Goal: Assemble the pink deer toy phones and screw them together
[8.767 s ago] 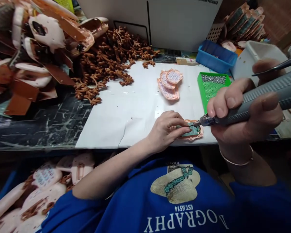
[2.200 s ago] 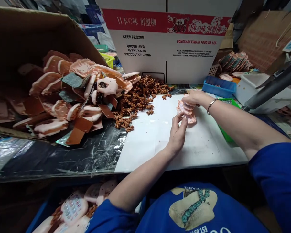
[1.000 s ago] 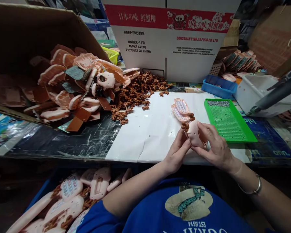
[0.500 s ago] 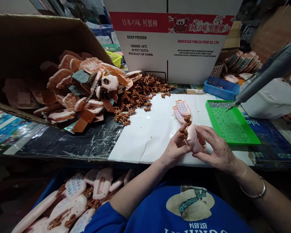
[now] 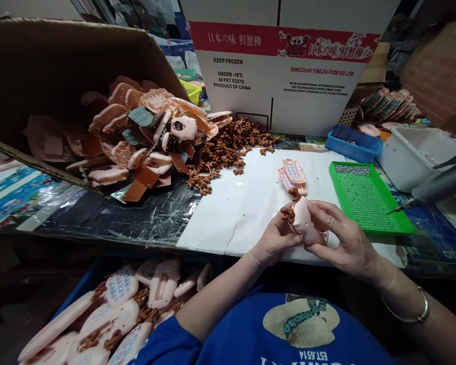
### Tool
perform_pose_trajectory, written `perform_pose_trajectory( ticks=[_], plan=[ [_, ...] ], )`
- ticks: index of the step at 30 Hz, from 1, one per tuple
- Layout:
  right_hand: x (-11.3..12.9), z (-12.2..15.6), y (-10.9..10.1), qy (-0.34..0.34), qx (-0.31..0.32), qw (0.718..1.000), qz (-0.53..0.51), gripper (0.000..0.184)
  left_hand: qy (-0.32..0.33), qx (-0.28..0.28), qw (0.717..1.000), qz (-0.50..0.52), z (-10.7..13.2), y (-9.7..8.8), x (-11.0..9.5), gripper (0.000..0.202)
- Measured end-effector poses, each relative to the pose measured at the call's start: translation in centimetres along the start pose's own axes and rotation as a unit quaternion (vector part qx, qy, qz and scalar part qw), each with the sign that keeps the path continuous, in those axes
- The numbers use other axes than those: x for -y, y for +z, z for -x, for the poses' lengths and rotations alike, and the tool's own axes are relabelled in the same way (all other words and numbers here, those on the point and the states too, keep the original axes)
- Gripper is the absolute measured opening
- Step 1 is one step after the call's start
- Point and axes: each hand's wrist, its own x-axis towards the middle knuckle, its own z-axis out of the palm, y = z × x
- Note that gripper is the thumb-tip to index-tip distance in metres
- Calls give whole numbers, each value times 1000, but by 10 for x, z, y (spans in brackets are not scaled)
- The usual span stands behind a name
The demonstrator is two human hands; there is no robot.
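Note:
Both my hands hold a pink toy-phone shell with a brown coiled cord at its far end, just above the white sheet's near edge. My left hand pinches the shell's left side. My right hand, wearing a bracelet, wraps its fingers over the right side. A short stack of pink keypad shells lies on the sheet just beyond.
A green screw tray sits right of my hands, with a hanging grey electric screwdriver over its edge. Brown cords are heaped at the back. A cardboard box spills pink parts at left. A blue bin of assembled phones is below.
The screwdriver left my right hand and now hangs at right. A shell was taken from the stack and brought near; both hands now grip it, and in the last second they barely shift.

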Motion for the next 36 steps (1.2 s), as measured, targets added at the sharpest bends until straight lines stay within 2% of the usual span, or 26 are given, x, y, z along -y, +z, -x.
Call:
perform_pose_trajectory(
  ticks=[6,10,13,17,20,26,28,30,32,34,36],
  plan=[
    [1,-3,0,8,16,999,-34,83,7,-11,1000,-13,0,-1,-1,79],
    [5,-1,4,3,5,999,-36,83,18,-7,1000,3,1,-2,-2,80],
    [4,-1,5,-8,-4,1000,-25,83,22,-3,1000,11,1,-2,-2,86],
    [0,-1,4,-29,22,999,-34,79,10,-14,1000,7,2,-2,-4,94],
    [-1,-1,5,-26,29,998,-46,77,18,-10,1000,-12,2,-2,-6,89],
    [-3,0,8,-40,-4,997,-68,78,36,14,999,-28,3,-6,-8,80],
    [-3,2,9,-30,-5,998,-54,77,40,27,998,-45,5,-4,-7,78],
    [-2,4,12,-21,-16,1000,-12,77,41,28,996,-79,8,1,-6,65],
    [0,7,17,-17,-38,998,51,78,54,7,992,-116,11,8,-3,53],
    [1,9,21,-19,-63,993,99,78,78,-43,984,-154,13,15,-1,49],
    [0,9,21,-7,-77,994,79,75,91,-92,975,-180,15,18,1,50]
  ],
)
